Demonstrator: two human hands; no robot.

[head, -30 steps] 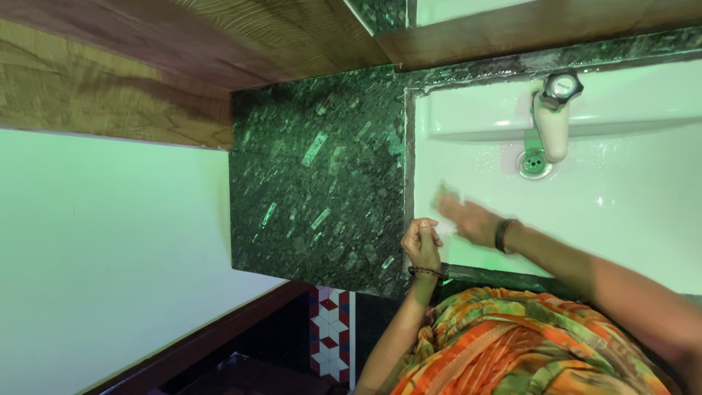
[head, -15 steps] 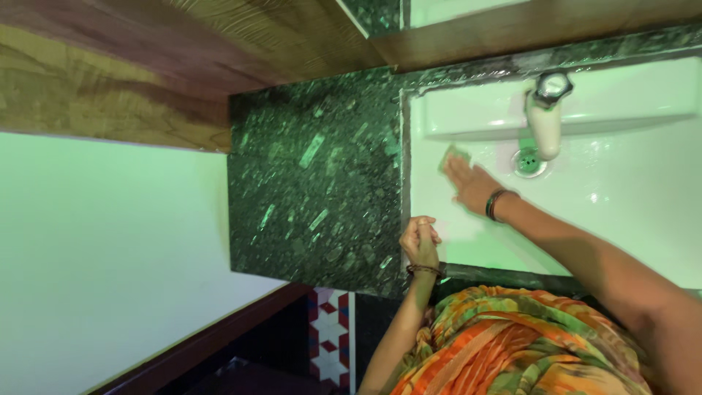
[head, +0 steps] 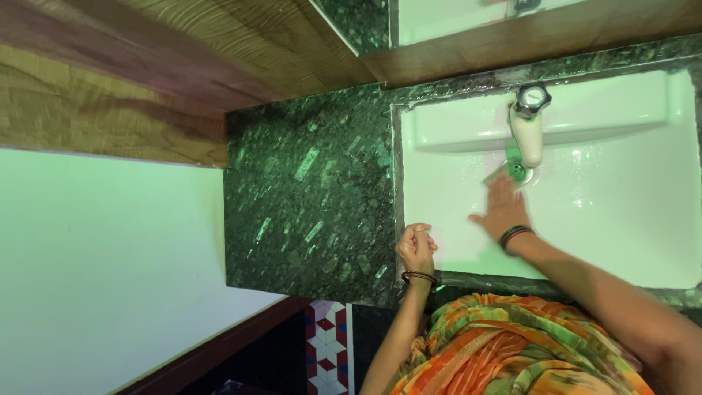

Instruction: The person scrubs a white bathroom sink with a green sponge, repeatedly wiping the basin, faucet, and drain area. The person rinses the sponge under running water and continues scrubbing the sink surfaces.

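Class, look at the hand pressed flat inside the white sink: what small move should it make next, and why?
Probably sweep the right hand onward across the white ceramic sink basin. It lies flat by the metal drain, under the cream tap, with wide wet basin beyond.

Open white basin (head: 621, 219); only tap (head: 528, 128) overhanging the drain (head: 518, 170)

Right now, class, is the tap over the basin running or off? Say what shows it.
Off, as far as can be seen. No stream falls from the tap into the basin. The right hand lies flat near the drain.
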